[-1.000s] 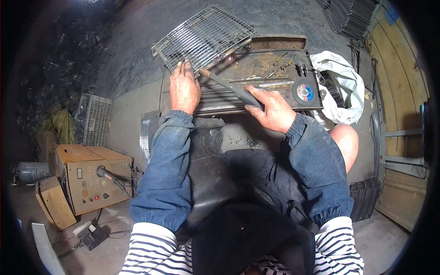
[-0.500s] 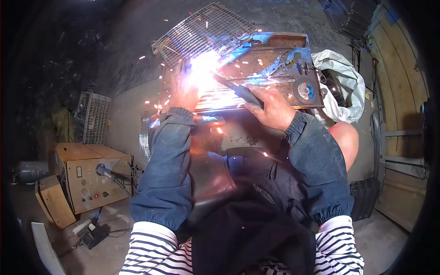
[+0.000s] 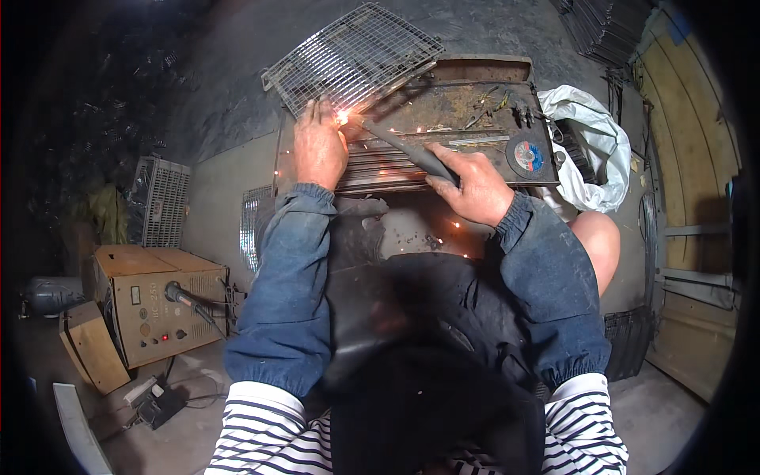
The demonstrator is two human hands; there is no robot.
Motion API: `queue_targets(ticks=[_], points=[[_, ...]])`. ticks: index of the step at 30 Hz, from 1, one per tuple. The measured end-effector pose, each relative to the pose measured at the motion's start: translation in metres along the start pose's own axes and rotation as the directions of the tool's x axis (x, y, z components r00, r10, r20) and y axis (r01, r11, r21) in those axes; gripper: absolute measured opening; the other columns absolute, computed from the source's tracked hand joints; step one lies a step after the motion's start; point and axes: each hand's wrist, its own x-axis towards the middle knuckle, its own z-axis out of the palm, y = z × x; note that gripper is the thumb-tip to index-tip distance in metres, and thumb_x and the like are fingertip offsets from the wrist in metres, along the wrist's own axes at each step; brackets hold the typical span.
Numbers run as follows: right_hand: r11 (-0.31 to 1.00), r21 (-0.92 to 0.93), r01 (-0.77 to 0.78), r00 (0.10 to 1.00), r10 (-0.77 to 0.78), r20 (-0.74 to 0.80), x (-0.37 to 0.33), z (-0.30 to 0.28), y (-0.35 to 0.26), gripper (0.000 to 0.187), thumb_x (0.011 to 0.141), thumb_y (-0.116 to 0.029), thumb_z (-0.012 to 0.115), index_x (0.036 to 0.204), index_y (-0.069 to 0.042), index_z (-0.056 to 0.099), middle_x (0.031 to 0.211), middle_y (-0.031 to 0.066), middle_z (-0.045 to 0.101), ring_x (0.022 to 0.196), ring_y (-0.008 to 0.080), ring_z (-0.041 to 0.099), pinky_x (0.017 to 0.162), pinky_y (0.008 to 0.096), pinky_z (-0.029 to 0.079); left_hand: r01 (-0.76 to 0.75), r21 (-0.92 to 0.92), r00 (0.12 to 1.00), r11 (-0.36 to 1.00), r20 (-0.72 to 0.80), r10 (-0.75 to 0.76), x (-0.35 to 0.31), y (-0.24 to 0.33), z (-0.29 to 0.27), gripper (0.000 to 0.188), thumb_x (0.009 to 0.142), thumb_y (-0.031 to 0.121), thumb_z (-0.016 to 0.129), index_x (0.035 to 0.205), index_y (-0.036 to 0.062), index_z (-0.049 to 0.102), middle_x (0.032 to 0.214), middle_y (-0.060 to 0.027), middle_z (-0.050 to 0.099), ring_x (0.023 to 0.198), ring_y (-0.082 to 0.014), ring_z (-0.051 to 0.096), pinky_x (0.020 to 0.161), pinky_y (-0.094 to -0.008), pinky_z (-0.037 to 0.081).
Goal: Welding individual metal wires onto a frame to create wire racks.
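My right hand (image 3: 471, 186) is closed round the dark handle of a welding torch (image 3: 423, 157). Its thin neck points left toward a small glowing spot at the near edge of a wire mesh panel (image 3: 360, 51). My left hand (image 3: 321, 154) grips that panel's near edge, back of the hand up and fingertips over the wires; what lies under the fingers is hidden. Several thin metal rods (image 3: 384, 162) lie side by side on the rusty worktable (image 3: 443, 107), just right of my left hand. A few orange sparks fly over them.
A cutting disc (image 3: 528, 156) lies at the table's right end, beside a white sack (image 3: 606, 142). At the lower left stands a tan welding machine (image 3: 170, 305) with cables. Wire racks (image 3: 166, 202) lean on the left; a tan panel (image 3: 685, 119) stands on the right.
The blinding white-blue arc has died down to a small orange glow, and sparks are fewer. My left hand shows clearly now. Both hands keep nearly the same places.
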Motion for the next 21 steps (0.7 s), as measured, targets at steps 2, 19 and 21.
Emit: queue_targets(ticks=[2, 19, 21], points=[[1.0, 0.019, 0.017, 1.0, -0.017, -0.025, 0.0, 0.002, 0.001, 0.047, 0.088, -0.014, 0.07, 0.129, 0.002, 0.056, 0.096, 0.027, 0.069, 0.089, 0.0472, 0.066, 0.078, 0.0504, 0.053, 0.007, 0.001, 1.0, 1.0, 0.0, -0.007, -0.001, 0.0, 0.001, 0.057, 0.085, 0.007, 0.06, 0.138, -0.012, 0.05, 0.138, -0.0276, 0.057, 0.135, -0.0386, 0.048, 0.112, -0.0461, 0.038], [1.0, 0.017, -0.006, 0.999, 0.007, -0.046, -0.001, -0.021, -0.016, 0.048, 0.089, -0.012, 0.07, 0.132, 0.002, 0.056, 0.104, 0.0259, 0.069, 0.096, 0.0435, 0.068, 0.082, 0.0438, 0.055, -0.021, -0.055, 0.999, 0.998, -0.043, 0.018, 0.001, 0.01, -0.007, 0.057, 0.081, 0.01, 0.07, 0.133, -0.0096, 0.055, 0.13, -0.0293, 0.06, 0.123, -0.0438, 0.055, 0.107, -0.0458, 0.045], [1.0, -0.017, -0.004, 0.984, 0.001, -0.177, -0.012, -0.034, -0.002, 0.048, 0.089, -0.014, 0.071, 0.132, 0.003, 0.057, 0.1, 0.026, 0.07, 0.091, 0.0383, 0.072, 0.078, 0.0404, 0.056, 0.06, -0.203, 0.998, 0.977, 0.008, -0.06, 0.001, 0.04, -0.021, 0.065, 0.076, 0.014, 0.078, 0.132, -0.0114, 0.056, 0.127, -0.0292, 0.061, 0.117, -0.0448, 0.059, 0.102, -0.0458, 0.049]])
